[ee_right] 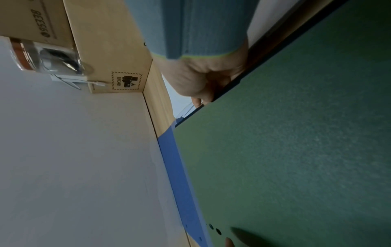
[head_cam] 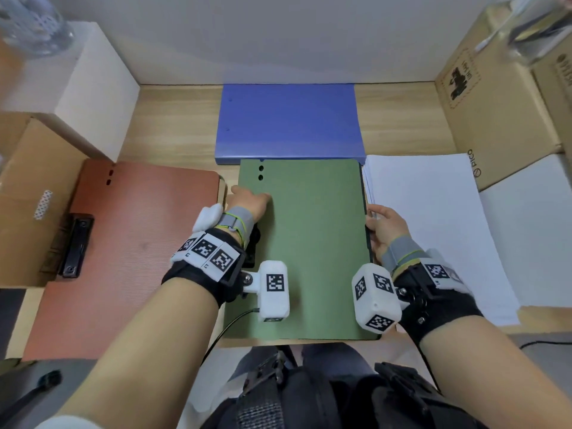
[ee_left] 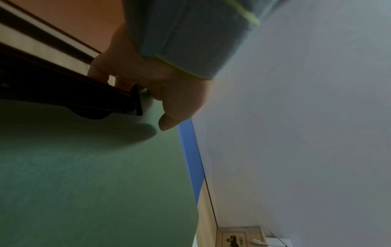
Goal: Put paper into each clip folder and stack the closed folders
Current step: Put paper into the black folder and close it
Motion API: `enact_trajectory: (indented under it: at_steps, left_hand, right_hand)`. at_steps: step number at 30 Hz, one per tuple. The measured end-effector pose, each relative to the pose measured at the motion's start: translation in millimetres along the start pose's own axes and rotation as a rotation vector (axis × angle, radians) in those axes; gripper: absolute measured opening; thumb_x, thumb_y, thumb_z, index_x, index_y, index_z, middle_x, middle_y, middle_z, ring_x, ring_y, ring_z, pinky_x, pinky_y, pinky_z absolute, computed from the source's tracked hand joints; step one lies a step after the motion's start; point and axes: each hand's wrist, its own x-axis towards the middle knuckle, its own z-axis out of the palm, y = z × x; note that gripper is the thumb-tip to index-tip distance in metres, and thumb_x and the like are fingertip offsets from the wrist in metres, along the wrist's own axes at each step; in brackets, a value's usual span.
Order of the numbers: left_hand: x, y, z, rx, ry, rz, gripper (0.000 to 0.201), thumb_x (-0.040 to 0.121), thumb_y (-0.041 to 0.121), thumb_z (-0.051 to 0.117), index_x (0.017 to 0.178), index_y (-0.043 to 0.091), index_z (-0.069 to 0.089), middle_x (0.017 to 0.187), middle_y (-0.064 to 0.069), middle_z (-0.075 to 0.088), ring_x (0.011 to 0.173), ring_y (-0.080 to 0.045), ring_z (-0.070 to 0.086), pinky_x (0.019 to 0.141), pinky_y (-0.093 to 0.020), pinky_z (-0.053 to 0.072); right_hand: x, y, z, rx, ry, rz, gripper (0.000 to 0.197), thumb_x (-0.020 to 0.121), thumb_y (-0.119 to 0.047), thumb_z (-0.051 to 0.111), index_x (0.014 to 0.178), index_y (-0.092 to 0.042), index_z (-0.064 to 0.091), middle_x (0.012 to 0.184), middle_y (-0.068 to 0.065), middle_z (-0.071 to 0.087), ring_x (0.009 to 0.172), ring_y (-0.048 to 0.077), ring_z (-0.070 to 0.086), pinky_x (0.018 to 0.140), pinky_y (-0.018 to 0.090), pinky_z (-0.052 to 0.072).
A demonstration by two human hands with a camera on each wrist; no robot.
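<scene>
A closed green clip folder (head_cam: 309,258) lies flat in the middle of the wooden table (head_cam: 179,125). My left hand (head_cam: 250,201) grips its left edge beside the black clip (ee_left: 118,100): the thumb lies on the cover and the fingers curl over the edge. My right hand (head_cam: 383,224) curls its fingers round the folder's right edge (ee_right: 228,86). Behind the green folder a closed blue folder (head_cam: 288,122) lies against the wall. A red folder (head_cam: 139,243) with a black clip (head_cam: 74,243) lies to the left. On the right lies a stack of white paper (head_cam: 433,227).
A white box (head_cam: 93,88) and a cardboard box (head_cam: 24,196) stand at the left, the red folder partly over the cardboard one. Another cardboard box (head_cam: 495,103) stands at the right. A glass jar (head_cam: 31,23) is at the top left. The table's front edge (head_cam: 278,343) is near my body.
</scene>
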Motion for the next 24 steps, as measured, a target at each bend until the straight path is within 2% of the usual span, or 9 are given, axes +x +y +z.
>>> enact_trajectory:
  at_steps: [2,4,7,11,14,16,18,21,24]
  left_hand:
    - [-5,0,9,0.025,0.015,-0.017,0.071,0.091,0.035,0.052,0.144,0.0,0.021,0.148,-0.019,0.03,0.135,-0.035,0.036,0.105,-0.036,0.034]
    - [-9,-1,13,0.055,0.027,-0.037,0.072,0.091,0.037,0.052,0.145,0.001,0.021,0.149,-0.018,0.024,0.136,-0.035,0.033,0.107,-0.037,0.032]
    - [-14,4,17,0.067,0.027,-0.018,0.072,0.091,0.037,0.051,0.146,0.002,0.021,0.149,-0.017,0.021,0.136,-0.036,0.031,0.107,-0.037,0.032]
    - [-20,10,19,0.087,-0.041,-0.012,0.073,0.092,0.034,0.05,0.148,0.001,0.018,0.151,-0.018,0.02,0.137,-0.036,0.031,0.108,-0.036,0.031]
    - [-35,18,20,0.123,-0.114,-0.006,0.067,0.091,0.038,0.052,0.144,0.004,0.032,0.15,-0.019,0.027,0.133,-0.037,0.038,0.108,-0.037,0.035]
    - [-42,23,20,0.122,-0.183,-0.019,0.073,0.086,0.043,0.056,0.145,0.007,0.032,0.153,-0.019,0.023,0.137,-0.039,0.033,0.111,-0.044,0.033]
    - [-55,32,19,0.037,-0.28,0.014,0.079,0.081,0.046,0.063,0.144,0.011,0.031,0.155,-0.014,0.023,0.14,-0.037,0.028,0.11,-0.054,0.03]
    - [-84,52,8,-0.141,-0.413,0.096,0.074,0.085,0.043,0.061,0.145,0.015,0.029,0.154,-0.004,0.027,0.142,-0.033,0.025,0.104,-0.067,0.025]
    - [-106,69,-7,-0.236,-0.509,0.188,0.082,0.085,0.044,0.06,0.149,0.018,0.017,0.156,-0.002,0.021,0.145,-0.031,0.018,0.101,-0.072,0.023]
  right_hand:
    - [-2,-1,-6,0.007,-0.002,0.001,0.03,0.089,0.009,0.046,0.099,-0.016,0.057,0.081,0.008,0.059,0.041,0.008,0.057,0.045,0.02,0.051]
    - [-2,-2,-11,0.007,-0.009,0.005,0.032,0.088,0.011,0.044,0.09,-0.017,0.061,0.073,0.007,0.058,0.045,0.014,0.052,0.05,0.027,0.048]
    - [2,-2,-17,-0.027,-0.04,-0.023,0.037,0.086,0.012,0.042,0.082,-0.019,0.063,0.085,0.011,0.064,0.056,0.02,0.048,0.053,0.028,0.04]
    - [0,-9,-16,-0.044,-0.084,-0.097,0.033,0.089,0.011,0.043,0.113,-0.002,0.062,0.09,0.007,0.064,0.067,0.012,0.056,0.065,0.018,0.045]
    - [-10,-21,-17,-0.046,-0.163,-0.122,0.037,0.088,0.011,0.042,0.115,-0.005,0.063,0.076,-0.003,0.069,0.059,0.012,0.056,0.059,0.016,0.044]
    - [-18,-34,-17,-0.075,-0.277,-0.125,0.036,0.088,0.009,0.044,0.111,-0.009,0.064,0.073,-0.008,0.072,0.068,0.02,0.053,0.069,0.024,0.043]
    - [-31,-50,-17,-0.113,-0.396,-0.131,0.033,0.088,0.006,0.048,0.109,-0.015,0.063,0.073,-0.011,0.072,0.072,0.012,0.063,0.078,0.024,0.05]
    - [-47,-71,-10,-0.146,-0.528,-0.178,0.03,0.087,0.003,0.053,0.109,-0.014,0.064,0.073,-0.01,0.073,0.067,0.004,0.069,0.074,0.023,0.057]
    - [-64,-86,4,-0.191,-0.604,-0.245,0.023,0.086,-0.001,0.056,0.092,-0.02,0.066,0.073,-0.009,0.071,0.069,0.006,0.068,0.078,0.026,0.056]
